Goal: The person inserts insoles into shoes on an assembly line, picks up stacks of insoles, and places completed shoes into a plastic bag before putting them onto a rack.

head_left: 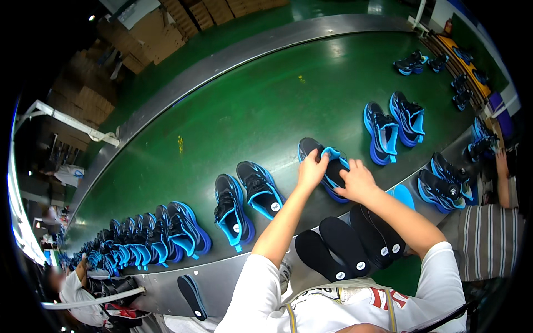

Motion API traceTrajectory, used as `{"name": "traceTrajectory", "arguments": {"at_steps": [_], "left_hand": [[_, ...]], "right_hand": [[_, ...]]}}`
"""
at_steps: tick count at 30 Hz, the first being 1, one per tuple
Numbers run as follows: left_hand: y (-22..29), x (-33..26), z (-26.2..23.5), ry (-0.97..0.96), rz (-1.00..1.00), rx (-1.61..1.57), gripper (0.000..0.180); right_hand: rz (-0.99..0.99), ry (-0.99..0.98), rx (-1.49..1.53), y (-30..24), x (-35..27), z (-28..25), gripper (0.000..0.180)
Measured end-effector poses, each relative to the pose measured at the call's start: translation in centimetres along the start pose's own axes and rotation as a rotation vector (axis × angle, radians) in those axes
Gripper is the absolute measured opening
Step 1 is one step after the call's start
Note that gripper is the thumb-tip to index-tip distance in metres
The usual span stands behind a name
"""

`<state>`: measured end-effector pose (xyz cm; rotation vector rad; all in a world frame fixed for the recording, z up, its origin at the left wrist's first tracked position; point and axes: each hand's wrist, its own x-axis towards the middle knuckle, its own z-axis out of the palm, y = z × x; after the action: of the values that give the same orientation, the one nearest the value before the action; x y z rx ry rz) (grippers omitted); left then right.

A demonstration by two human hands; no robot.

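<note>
A black and blue sneaker (308, 146) stands in front of me on the green surface, toe pointing away. My left hand (312, 171) is closed on its tongue and upper edge, near the laces. At the heel end, my right hand (358, 181) has its fingers closed around a black insole (334, 173), which lies partly within the shoe's opening. Fingers and collar hide part of the insole. Just below, several loose black insoles (338, 238) with round white heel stickers lie side by side, close to my body.
To the left, a pair of sneakers (227, 205) holds stickered insoles; beyond it runs a long row of sneakers (186, 227). Other pairs (380, 133) stand to the right. A single insole (191, 297) lies on the metal edge (233, 277). Co-workers (488, 238) are at both sides.
</note>
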<state>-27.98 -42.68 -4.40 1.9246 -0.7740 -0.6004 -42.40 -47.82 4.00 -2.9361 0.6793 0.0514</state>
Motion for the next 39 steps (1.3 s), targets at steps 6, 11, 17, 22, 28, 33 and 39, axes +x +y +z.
{"name": "traceTrajectory", "arguments": {"at_steps": [6, 11, 17, 22, 28, 33, 39], "left_hand": [[1.0, 0.1, 0.1, 0.006, -0.036, -0.041, 0.041], [0.7, 0.3, 0.0, -0.033, 0.009, -0.080, 0.029], [0.9, 0.2, -0.2, -0.034, 0.032, -0.096, 0.033], [0.6, 0.3, -0.6, -0.094, 0.046, -0.122, 0.033], [0.7, 0.5, -0.6, -0.150, 0.029, -0.177, 0.031], [-0.3, 0.6, 1.1, 0.198, 0.215, -0.066, 0.017], [0.3, -0.6, 1.6, 0.258, 0.456, 0.389, 0.032]], "right_hand": [[-0.112, -0.469, 0.032, 2.7, 2.9, 0.6, 0.020], [-0.270, -0.332, -0.055, 2.0, 3.3, 4.0, 0.017], [-0.292, -0.315, -0.102, 2.4, 4.0, 6.7, 0.020], [-0.314, -0.658, -0.368, 1.1, 5.4, 5.4, 0.028], [-0.325, -0.611, -0.322, 2.6, 5.2, 8.1, 0.025], [-0.520, -0.720, -0.380, 2.1, 6.7, 6.0, 0.022], [-0.424, -0.845, -0.159, 2.0, 4.9, 2.5, 0.047]]}}
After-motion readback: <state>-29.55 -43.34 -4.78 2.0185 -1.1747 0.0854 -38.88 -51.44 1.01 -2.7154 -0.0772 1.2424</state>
